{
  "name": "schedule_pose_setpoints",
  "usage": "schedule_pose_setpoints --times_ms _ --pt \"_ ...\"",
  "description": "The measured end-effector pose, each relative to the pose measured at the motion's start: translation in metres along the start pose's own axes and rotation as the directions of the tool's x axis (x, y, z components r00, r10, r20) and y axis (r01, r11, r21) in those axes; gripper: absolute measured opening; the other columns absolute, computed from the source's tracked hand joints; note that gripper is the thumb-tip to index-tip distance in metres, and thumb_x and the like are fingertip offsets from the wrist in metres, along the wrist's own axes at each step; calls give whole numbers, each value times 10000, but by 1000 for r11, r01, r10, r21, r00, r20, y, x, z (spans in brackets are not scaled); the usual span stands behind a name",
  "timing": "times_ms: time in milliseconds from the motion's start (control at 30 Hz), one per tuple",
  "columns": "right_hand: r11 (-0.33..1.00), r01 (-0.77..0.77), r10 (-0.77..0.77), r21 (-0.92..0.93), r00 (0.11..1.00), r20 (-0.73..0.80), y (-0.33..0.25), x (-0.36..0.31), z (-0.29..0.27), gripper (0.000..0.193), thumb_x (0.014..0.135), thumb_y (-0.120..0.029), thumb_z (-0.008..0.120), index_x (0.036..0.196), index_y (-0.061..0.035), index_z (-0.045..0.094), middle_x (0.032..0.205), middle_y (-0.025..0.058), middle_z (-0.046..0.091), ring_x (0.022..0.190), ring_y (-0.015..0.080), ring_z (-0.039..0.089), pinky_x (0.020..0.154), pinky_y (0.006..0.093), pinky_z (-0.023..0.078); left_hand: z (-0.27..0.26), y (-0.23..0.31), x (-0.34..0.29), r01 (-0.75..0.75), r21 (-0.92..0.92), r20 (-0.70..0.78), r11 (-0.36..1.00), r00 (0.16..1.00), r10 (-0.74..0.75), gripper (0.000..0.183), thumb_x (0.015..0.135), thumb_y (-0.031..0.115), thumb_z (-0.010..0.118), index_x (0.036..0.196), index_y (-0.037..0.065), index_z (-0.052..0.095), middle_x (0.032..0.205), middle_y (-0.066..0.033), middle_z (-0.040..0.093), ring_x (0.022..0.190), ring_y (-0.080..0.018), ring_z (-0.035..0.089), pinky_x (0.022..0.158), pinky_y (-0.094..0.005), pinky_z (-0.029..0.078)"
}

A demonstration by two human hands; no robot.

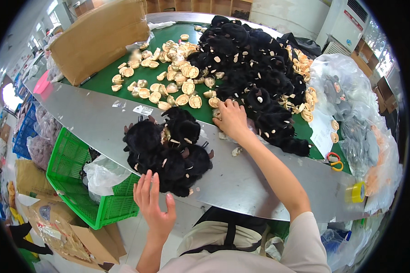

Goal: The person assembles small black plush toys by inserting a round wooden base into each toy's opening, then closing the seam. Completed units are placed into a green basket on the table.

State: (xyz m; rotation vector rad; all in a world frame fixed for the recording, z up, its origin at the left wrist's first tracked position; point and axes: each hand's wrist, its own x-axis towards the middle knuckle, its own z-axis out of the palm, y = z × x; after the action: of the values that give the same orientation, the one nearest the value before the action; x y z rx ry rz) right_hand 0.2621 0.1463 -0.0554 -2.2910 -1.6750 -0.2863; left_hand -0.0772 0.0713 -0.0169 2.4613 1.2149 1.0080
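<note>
My left hand [154, 205] is held with its fingers stretched out at the table's near edge, holding nothing. Just beyond it lies a small heap of black plush pieces [168, 152] with brown and pale bits showing. My right hand [232, 119] reaches to the edge of the green mat, its fingers bent down over something small and pale that they mostly hide. Left of that hand are many cream and gold molded shells [182, 86], some turned hollow side up. A large pile of black plush pieces [250, 59] rises beyond it.
A cardboard box [98, 41] stands at the far left of the table. A green crate [73, 177] sits below the left edge. On the right are scissors [335, 161], yellow tape [357, 192], a paper sheet [322, 136] and clear plastic bags [351, 82].
</note>
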Motion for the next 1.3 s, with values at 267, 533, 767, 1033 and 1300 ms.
schedule_pose_setpoints --times_ms 267,533,767,1033,1300 --pt "837 -29 108 547 988 -113 3 -14 -31 424 811 -239 775 1131 -35 588 969 112 650 918 237 642 786 378 520 6 2 -4 -83 -188 -47 979 996 76 451 851 73 567 1290 -28 578 1307 -165 594 1194 -347 543 1033 -432 422" --pt "-412 -61 381 909 895 233 53 -25 -98 298 976 -276 588 1156 -39 600 1000 96 647 791 169 680 682 293 596 20 20 0 -173 -336 -53 926 985 165 417 827 53 587 1235 -35 598 1216 -177 627 1078 -336 602 937 -404 493" --pt "309 -239 391 921 914 107 84 -5 -97 82 873 -64 602 907 -16 660 755 20 645 704 100 663 585 232 533 26 34 -10 -126 -463 34 878 987 159 360 807 46 603 1160 -21 626 1127 -175 638 1005 -324 630 873 -386 518" --pt "994 18 -7 111 995 -97 65 36 -22 366 769 -112 703 1126 -132 623 1040 167 577 862 372 661 720 459 554 11 35 -22 -98 -438 28 894 992 122 340 806 45 603 1138 -18 634 1088 -174 651 948 -309 646 828 -371 527" --pt "986 76 -103 -147 978 -183 71 57 9 104 798 -103 662 898 -134 659 918 92 597 755 278 681 607 393 549 4 33 -34 -81 -429 12 900 995 95 325 811 43 594 1128 -16 637 1057 -173 653 895 -294 658 794 -354 535"
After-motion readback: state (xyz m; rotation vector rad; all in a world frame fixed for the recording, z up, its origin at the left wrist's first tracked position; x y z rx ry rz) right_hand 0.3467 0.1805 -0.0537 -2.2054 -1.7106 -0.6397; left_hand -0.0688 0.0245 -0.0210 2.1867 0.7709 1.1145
